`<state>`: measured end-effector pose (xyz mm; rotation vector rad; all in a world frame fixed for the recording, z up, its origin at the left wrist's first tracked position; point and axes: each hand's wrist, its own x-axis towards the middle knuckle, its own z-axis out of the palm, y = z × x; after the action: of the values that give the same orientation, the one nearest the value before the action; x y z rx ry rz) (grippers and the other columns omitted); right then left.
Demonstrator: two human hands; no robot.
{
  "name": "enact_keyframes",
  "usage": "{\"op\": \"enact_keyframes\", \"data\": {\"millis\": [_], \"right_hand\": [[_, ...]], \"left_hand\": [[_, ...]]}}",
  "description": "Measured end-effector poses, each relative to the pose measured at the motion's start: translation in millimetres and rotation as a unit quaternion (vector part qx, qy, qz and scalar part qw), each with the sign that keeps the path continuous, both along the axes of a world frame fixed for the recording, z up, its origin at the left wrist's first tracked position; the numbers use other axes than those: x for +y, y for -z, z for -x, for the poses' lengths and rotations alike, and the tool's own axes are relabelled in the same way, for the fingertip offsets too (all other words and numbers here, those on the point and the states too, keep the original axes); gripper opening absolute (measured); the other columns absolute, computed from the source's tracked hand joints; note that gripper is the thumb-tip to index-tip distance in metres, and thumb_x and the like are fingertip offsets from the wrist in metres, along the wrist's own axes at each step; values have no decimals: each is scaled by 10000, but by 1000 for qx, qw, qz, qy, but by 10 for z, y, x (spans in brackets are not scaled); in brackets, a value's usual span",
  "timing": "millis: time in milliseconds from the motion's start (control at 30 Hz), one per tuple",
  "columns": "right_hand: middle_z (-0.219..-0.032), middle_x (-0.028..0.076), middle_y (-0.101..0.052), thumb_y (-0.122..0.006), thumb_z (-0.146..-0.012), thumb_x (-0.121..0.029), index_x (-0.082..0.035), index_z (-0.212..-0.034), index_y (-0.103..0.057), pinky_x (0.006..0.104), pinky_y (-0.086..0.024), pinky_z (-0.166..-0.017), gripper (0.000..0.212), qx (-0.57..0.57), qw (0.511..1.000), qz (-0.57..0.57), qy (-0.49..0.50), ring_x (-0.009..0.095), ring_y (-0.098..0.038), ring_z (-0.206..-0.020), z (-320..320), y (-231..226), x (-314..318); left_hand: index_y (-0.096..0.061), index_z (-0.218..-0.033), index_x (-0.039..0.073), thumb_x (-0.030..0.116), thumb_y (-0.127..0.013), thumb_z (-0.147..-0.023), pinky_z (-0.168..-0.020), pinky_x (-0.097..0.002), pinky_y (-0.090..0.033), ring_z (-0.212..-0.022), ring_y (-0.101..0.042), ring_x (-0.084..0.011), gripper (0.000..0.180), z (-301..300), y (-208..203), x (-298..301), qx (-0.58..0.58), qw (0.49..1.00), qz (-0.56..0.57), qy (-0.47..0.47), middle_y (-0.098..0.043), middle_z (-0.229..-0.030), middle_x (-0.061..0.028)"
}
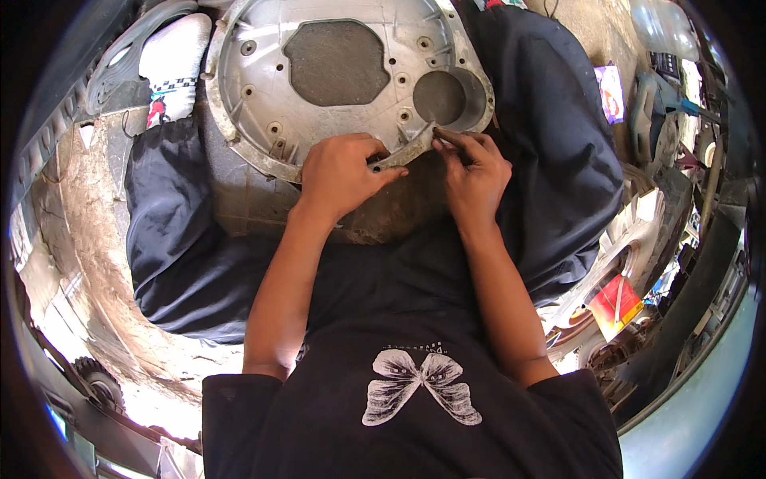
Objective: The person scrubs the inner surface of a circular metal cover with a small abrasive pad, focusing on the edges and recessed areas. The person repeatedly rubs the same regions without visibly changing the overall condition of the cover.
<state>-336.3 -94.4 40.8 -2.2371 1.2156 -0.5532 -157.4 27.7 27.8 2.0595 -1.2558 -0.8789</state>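
A large grey metal bell housing [263, 68] lies on the ground between my legs, with a big central opening and a round hole at its right. My left hand [339, 169] is closed over its near rim, thumb pointing right along the edge. Pinched in the fingers of my right hand [479, 177] is a small flat brown piece [452, 137]; its kind is unclear. The tip of this piece meets the rim just below the round hole. Bolt holes dot the housing's face, and my left hand covers part of the rim.
My outstretched legs in dark trousers flank the housing, and a white sock [173, 68] shows at the left. Grey sandal [120, 68] beside it. Rightward are a clear plastic bottle [664, 28], a purple packet [610, 92], a red-yellow box [614, 307] and cluttered parts.
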Motion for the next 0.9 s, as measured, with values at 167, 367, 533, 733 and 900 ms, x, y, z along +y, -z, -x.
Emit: {"op": "enact_keyframes", "data": {"millis": [167, 367, 533, 733, 900], "right_hand": [[-935, 132, -783, -888, -863, -77, -80, -1052, -872, 344, -565, -699, 190, 22, 999, 28, -8, 239, -761, -777, -64, 3, -81], [-931, 128, -782, -905, -846, -73, -76, -1050, -875, 339, -581, -729, 206, -2, 1000, 22, 4, 234, -766, -791, -153, 38, -120], [-909, 131, -778, -915, -831, -66, -77, -1051, -877, 340, -585, -735, 223, 20, 999, 26, 4, 231, -768, -795, -40, 9, -29], [-914, 104, -775, -907, -839, -127, -118, -1041, -880, 364, -535, -766, 204, 1, 999, 30, 12, 248, -752, -802, -145, 52, -68], [-935, 55, -770, -887, -851, -229, -178, -1029, -878, 404, -448, -838, 185, 12, 999, 20, 28, 265, -726, -837, -28, 107, -92]], "left_hand": [[-854, -980, 87, 463, -921, -785, -789, -486, -594, -889, -763, -379, 429, 15, -20, 5, -7, 1000, -9, -13, -791, -934, -127], [-850, -969, 83, 458, -921, -784, -791, -485, -595, -883, -765, -376, 424, 19, 17, 1, -5, 1000, 4, -4, -792, -940, -117], [-844, -948, 78, 453, -920, -785, -792, -481, -598, -884, -765, -376, 416, 22, 49, 21, -4, 1000, 20, -13, -792, -939, -110], [-846, -949, 84, 448, -918, -789, -783, -480, -596, -880, -764, -373, 404, 28, 19, 34, -10, 1000, 5, -12, -791, -937, -112], [-847, -944, 87, 459, -918, -787, -783, -479, -595, -878, -763, -373, 409, 18, -2, 4, -5, 1000, 5, -12, -787, -933, -115]]}}
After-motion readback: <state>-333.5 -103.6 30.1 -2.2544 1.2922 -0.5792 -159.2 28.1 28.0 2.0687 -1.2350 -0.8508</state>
